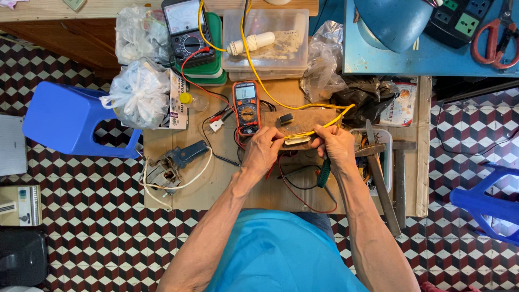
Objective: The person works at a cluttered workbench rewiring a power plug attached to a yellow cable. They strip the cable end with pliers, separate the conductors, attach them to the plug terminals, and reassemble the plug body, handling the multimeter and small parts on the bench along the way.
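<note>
My left hand (263, 150) and my right hand (335, 145) meet over a small brown board (301, 121) on the low wooden table (216, 178). Both pinch a yellow wire (259, 81) that runs up to a white cylindrical part (251, 43) in a clear plastic box (266, 62). A small pale metal piece (297, 140) lies between my fingers. A green-handled tool (324, 173) sticks out below my right hand. An orange digital multimeter (246, 107) lies just left of the board, with red and black leads trailing under my wrists.
A black analogue meter (184, 27), tied plastic bags (139, 92), a blue plug with white cable (181, 157), hammers (400, 178) and a tool tub (381, 157) crowd the table. Blue stools (67, 119) (486, 200) flank it. Scissors (494, 38) and a power strip (457, 19) lie on a blue shelf.
</note>
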